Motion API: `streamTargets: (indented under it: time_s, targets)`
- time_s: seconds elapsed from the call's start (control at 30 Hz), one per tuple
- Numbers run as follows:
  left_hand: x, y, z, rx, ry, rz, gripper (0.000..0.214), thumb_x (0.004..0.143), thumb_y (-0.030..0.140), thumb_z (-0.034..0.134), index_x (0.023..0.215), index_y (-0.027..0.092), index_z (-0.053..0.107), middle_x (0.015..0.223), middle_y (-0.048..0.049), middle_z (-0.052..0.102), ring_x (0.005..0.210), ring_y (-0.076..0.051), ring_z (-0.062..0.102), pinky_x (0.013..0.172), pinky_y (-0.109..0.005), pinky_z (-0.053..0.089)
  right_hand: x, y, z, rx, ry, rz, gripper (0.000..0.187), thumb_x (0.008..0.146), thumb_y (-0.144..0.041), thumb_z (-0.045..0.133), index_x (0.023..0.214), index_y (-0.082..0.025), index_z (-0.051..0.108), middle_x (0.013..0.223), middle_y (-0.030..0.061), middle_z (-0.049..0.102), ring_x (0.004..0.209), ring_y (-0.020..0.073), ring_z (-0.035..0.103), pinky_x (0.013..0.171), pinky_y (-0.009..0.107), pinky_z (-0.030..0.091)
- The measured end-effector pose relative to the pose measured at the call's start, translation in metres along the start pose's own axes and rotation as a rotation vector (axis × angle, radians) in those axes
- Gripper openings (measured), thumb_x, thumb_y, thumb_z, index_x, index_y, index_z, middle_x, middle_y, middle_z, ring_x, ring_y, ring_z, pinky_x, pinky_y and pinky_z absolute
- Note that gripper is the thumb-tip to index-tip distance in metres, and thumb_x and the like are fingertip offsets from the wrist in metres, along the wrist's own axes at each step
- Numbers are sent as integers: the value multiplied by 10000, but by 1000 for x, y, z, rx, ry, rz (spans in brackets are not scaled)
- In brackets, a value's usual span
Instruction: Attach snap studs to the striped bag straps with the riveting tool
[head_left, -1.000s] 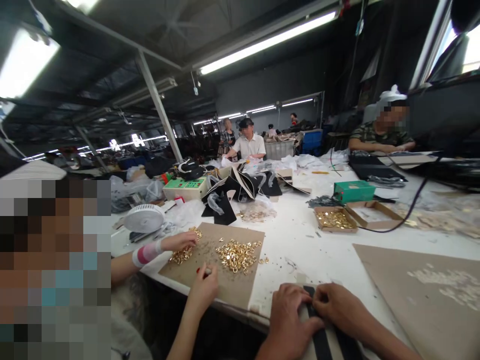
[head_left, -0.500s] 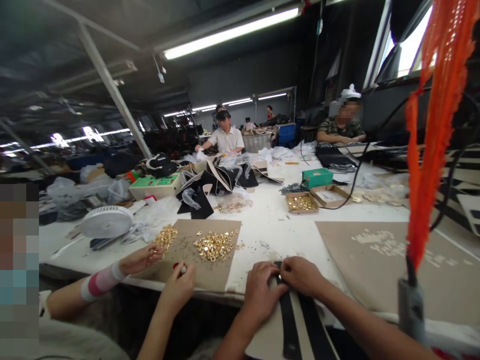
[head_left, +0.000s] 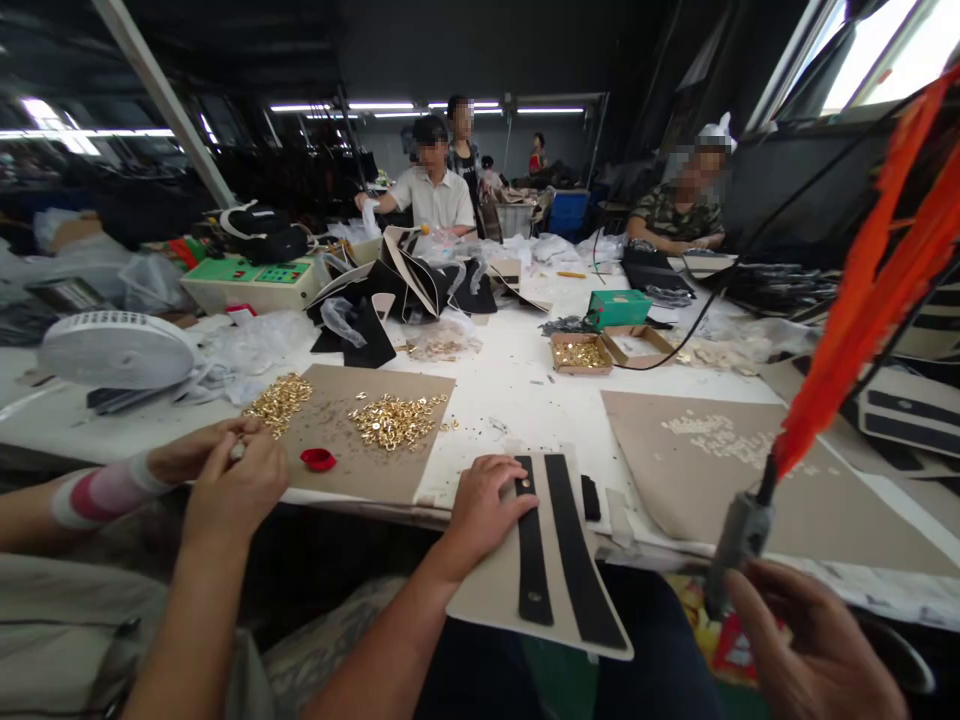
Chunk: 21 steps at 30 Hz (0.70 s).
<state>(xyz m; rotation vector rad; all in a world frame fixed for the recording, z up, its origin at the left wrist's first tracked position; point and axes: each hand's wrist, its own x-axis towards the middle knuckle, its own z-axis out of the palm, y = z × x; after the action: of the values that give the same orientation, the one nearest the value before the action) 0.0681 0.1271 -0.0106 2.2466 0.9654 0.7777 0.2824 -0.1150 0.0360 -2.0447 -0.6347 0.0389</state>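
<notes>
My left hand [head_left: 491, 505] grips the far left part of a beige panel [head_left: 553, 560] with two black strips, its thumb and fingers around a small metal fastener [head_left: 526, 483] on the left strip. The panel's near end sticks out past the table edge over my lap. A second metal fastener [head_left: 535, 597] is at the strip's near end. At the lower right, my right hand [head_left: 817, 645] is open, thumb and fingers apart, close beside a grey cylindrical tool [head_left: 739, 545]. Orange strands [head_left: 847, 330] hold the tool up. Whether my fingertips touch it I cannot tell.
On my left, a co-worker's hands [head_left: 236, 470] are over brown board [head_left: 375, 475] bearing gold metal pieces [head_left: 394, 422] and a red object [head_left: 318, 459]. Another board [head_left: 840, 520] at right has small pale pieces [head_left: 709, 432]. A cardboard box [head_left: 581, 355] of gold pieces stands farther back.
My right hand has left the strip's far end and moved right and down to the hanging tool. My left hand stays on the panel. The view has shifted; the co-worker has put down the red object.
</notes>
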Motion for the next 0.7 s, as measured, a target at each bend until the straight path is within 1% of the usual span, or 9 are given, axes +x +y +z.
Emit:
streamTargets:
  time_s: [0.07,0.13,0.23,0.33,0.43,0.5,0.53,0.6,0.7]
  targets:
    - [0,0,0,5,-3,4,311,788,338,858,1078,279,764,1234,-36,714,1201,-249,617,1073,-430,463,5,27,-9,-85,48,149,669,732,-762,649,1186,-272,608,1142,161,702,1038,432,687,889,558,545]
    - [0,0,0,17,-7,8,317,808,342,839,1111,286,766,1252,-40,707,1209,-248,612,1078,-437,461,16,47,-4,-127,-35,175,757,711,-769,653,1256,-249,573,1186,178,685,1058,442,685,856,557,560]
    - [0,0,-1,28,-14,7,345,817,351,832,1147,279,762,1264,-43,703,1216,-247,606,1078,-442,461,34,63,13,-221,-166,145,643,698,-737,660,1085,-224,651,952,148,700,968,426,694,799,530,562]
    - [0,0,0,23,-15,-3,328,801,364,848,1110,279,778,1246,-37,712,1210,-246,606,1075,-435,462,45,63,17,-292,-211,186,528,728,-725,634,934,-242,691,757,115,670,873,434,689,744,550,539]
    - [0,-2,2,10,-11,-10,311,794,366,857,1085,286,786,1237,-24,716,1213,-244,601,1071,-429,456,49,38,15,-104,-235,191,549,797,-675,628,1082,-213,703,927,132,716,966,413,682,804,538,539]
    - [0,-3,3,5,-8,-14,324,794,370,857,1097,282,783,1240,-24,716,1216,-247,597,1066,-427,453,50,6,21,273,-287,173,539,821,-577,677,1229,-225,648,1017,101,706,996,347,679,827,475,555]
    - [0,-3,3,4,-9,-16,329,797,374,855,1104,279,781,1244,-27,714,1221,-250,594,1064,-428,452,51,-14,29,494,-324,169,526,828,-525,694,1263,-240,618,974,75,695,944,307,681,802,442,564]
    - [0,-3,3,5,-12,-18,337,799,383,853,1109,275,779,1247,-30,712,1227,-256,588,1056,-430,451,51,-54,52,808,-449,163,467,814,-401,751,1234,-246,619,894,34,669,848,235,670,779,384,566]
    - [1,-2,3,15,-22,-25,328,802,383,852,1105,281,779,1241,-25,712,1223,-261,585,1037,-437,451,51,-101,101,979,-576,81,328,825,-317,792,1101,-232,634,726,-20,597,668,161,601,650,302,519]
